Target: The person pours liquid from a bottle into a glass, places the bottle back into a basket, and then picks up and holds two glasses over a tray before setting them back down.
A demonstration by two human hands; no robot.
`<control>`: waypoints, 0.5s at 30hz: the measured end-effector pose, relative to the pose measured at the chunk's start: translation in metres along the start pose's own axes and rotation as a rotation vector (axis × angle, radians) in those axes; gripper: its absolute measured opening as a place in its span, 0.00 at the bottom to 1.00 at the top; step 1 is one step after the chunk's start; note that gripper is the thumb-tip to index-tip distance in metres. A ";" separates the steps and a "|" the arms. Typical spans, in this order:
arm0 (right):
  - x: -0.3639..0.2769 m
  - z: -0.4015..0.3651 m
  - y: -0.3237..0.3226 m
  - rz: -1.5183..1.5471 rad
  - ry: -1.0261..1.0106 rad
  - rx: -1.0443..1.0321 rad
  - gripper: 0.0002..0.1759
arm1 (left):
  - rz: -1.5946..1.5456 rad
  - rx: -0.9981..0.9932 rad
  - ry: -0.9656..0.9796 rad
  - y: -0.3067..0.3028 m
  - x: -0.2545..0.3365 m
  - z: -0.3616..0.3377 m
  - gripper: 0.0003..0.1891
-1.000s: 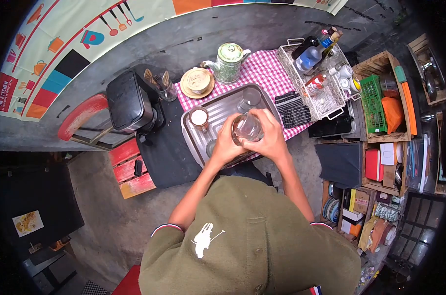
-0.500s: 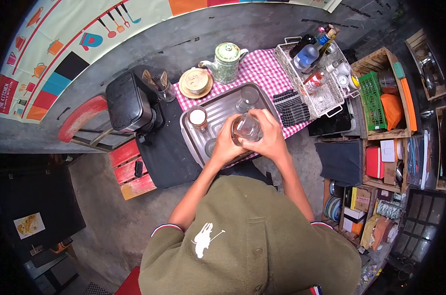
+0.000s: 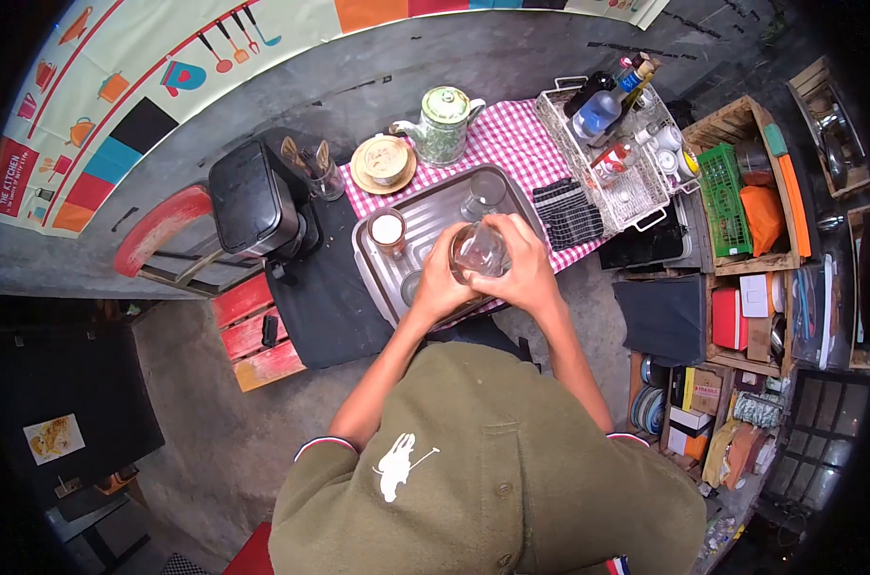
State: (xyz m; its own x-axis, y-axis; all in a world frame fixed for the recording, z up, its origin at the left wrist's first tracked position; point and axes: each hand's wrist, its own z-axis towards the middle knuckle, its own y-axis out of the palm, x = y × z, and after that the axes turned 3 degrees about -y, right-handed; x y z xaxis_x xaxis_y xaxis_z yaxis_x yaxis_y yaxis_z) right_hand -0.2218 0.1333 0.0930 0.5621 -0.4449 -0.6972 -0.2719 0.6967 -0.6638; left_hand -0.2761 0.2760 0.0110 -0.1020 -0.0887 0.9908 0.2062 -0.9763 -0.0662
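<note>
A clear drinking glass (image 3: 481,251) is held between my two hands above the near side of a metal tray (image 3: 425,213). My left hand (image 3: 441,280) curls round its left side, and my right hand (image 3: 525,266) wraps its right side, the fingers of both closed. On the tray, a glass with white contents (image 3: 388,230) stands to the left of my hands. Another clear glass (image 3: 486,190) is at the far right of the tray. Part of a further glass (image 3: 411,285) shows at the near left, half covered by my left hand.
Behind the tray stand a green patterned teapot (image 3: 445,129) and a bowl on a saucer (image 3: 385,161). A wire rack (image 3: 619,196) with bottles is to the right, beside a dark checked cloth (image 3: 567,211). A black appliance (image 3: 250,199) and a utensil holder (image 3: 328,180) are at left.
Almost nothing differs. The view has shifted very slightly; both hands still hold the glass in the same place over the tray.
</note>
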 end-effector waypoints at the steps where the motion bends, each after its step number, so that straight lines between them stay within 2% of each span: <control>1: -0.001 0.000 0.000 0.001 -0.002 0.001 0.37 | -0.010 0.006 0.010 0.000 -0.001 0.000 0.39; 15: 0.001 -0.002 0.004 -0.004 -0.006 0.004 0.36 | -0.016 -0.001 0.007 -0.001 -0.007 -0.003 0.41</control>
State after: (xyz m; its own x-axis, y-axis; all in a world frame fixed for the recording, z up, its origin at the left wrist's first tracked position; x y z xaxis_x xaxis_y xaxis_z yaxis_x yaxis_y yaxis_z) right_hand -0.2241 0.1344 0.0895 0.5674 -0.4446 -0.6931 -0.2667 0.6971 -0.6655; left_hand -0.2787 0.2773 0.0036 -0.1125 -0.0744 0.9909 0.2038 -0.9777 -0.0503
